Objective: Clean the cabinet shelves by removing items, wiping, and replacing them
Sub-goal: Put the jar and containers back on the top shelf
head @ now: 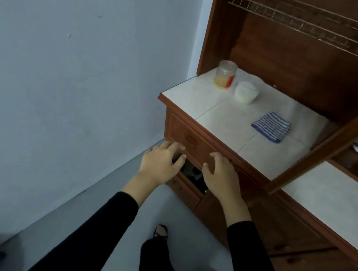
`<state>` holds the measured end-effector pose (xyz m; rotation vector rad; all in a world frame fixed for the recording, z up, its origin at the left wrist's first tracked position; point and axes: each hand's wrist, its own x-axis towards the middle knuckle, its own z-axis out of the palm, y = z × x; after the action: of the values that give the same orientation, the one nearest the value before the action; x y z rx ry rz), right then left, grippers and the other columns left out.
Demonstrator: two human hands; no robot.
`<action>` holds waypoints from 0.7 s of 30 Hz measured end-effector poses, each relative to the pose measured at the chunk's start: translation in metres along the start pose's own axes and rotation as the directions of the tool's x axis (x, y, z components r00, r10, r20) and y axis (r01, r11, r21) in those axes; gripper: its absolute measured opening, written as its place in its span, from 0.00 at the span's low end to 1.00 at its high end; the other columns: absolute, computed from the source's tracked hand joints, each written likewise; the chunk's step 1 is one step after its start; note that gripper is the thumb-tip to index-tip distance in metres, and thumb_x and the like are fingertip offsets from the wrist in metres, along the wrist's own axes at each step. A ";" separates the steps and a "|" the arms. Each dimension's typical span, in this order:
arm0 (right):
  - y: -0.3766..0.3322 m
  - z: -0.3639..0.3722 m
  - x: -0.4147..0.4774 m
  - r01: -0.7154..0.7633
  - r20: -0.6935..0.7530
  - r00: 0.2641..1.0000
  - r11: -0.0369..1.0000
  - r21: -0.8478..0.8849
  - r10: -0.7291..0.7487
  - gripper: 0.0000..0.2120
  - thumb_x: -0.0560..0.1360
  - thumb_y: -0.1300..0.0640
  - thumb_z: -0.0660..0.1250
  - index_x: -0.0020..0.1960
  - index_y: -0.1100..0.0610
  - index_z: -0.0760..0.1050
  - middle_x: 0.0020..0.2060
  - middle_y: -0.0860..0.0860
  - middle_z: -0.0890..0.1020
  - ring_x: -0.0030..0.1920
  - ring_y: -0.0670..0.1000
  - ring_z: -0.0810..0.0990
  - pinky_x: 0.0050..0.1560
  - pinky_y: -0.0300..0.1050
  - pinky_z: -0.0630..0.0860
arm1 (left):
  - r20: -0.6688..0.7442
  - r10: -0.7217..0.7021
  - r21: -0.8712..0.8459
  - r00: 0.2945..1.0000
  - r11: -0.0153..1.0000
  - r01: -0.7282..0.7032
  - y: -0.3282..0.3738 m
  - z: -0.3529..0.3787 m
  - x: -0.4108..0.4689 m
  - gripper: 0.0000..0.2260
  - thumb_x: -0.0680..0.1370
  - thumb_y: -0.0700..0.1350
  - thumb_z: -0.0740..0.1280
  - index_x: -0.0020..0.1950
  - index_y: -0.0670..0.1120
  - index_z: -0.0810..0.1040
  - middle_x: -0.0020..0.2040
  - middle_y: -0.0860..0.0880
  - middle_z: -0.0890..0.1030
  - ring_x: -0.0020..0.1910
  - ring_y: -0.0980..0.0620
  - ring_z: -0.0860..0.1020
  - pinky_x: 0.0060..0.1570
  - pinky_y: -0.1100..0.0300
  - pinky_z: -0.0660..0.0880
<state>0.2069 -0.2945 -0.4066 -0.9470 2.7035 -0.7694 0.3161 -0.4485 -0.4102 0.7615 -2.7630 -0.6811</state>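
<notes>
Head view: my left hand (161,160) and right hand (220,175) hover spread and empty at the brown wooden drawer front (187,136), contact unclear. I'd say I'm opening it for emptying; next needs a firm pull. The blue-and-white striped folded cloth (271,126) lies on the white tiled countertop (221,116), near its front edge.

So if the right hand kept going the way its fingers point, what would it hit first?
Most likely the wooden drawer front below the tiled countertop. Fingertips of the right hand look almost on it, though depth is hard to judge.
</notes>
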 end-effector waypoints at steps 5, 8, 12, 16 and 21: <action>0.004 -0.007 0.092 -0.071 -0.016 0.997 0.996 -0.054 0.071 0.20 0.81 0.49 0.60 0.70 0.55 0.67 0.64 0.54 0.75 0.63 0.55 0.74 0.59 0.49 0.73 | 0.025 0.042 0.019 0.999 0.999 -0.042 -0.004 0.000 0.098 0.15 0.81 0.56 0.60 0.66 0.54 0.74 0.63 0.51 0.77 0.62 0.46 0.76 0.62 0.50 0.69; 0.011 -0.017 0.147 -0.106 0.003 0.994 0.988 -0.115 0.108 0.20 0.81 0.49 0.59 0.70 0.55 0.67 0.64 0.56 0.75 0.62 0.57 0.74 0.58 0.51 0.72 | 0.082 0.062 0.073 0.995 0.995 -0.068 -0.002 0.001 0.160 0.16 0.81 0.57 0.58 0.67 0.56 0.73 0.65 0.51 0.76 0.62 0.47 0.76 0.62 0.50 0.70; 0.023 -0.027 0.209 -0.164 0.016 0.986 0.977 -0.133 0.168 0.20 0.80 0.49 0.59 0.70 0.55 0.67 0.63 0.57 0.75 0.62 0.58 0.74 0.58 0.52 0.72 | 0.105 0.107 0.093 0.989 0.989 -0.117 0.002 0.009 0.230 0.16 0.81 0.58 0.58 0.67 0.57 0.73 0.68 0.52 0.75 0.60 0.49 0.78 0.61 0.49 0.72; 0.035 -0.030 0.250 -0.214 0.014 0.976 0.969 -0.121 0.217 0.21 0.80 0.49 0.59 0.70 0.55 0.67 0.63 0.57 0.75 0.62 0.58 0.74 0.58 0.52 0.72 | 0.119 0.164 0.092 0.979 0.980 -0.175 0.004 0.018 0.277 0.17 0.82 0.58 0.58 0.68 0.55 0.73 0.69 0.51 0.74 0.62 0.47 0.77 0.60 0.50 0.72; 0.050 -0.027 0.286 -0.294 -0.004 0.956 0.952 -0.088 0.295 0.23 0.80 0.49 0.59 0.73 0.55 0.64 0.65 0.57 0.73 0.64 0.58 0.72 0.60 0.52 0.70 | 0.124 0.228 0.069 0.966 0.969 -0.237 0.002 0.035 0.333 0.16 0.81 0.56 0.59 0.68 0.55 0.74 0.68 0.50 0.75 0.63 0.47 0.76 0.60 0.50 0.71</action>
<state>-0.0524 -0.4283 -0.4083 -0.5388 2.7991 -0.5882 0.0219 -0.6087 -0.4180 0.4123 -2.9375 -0.5826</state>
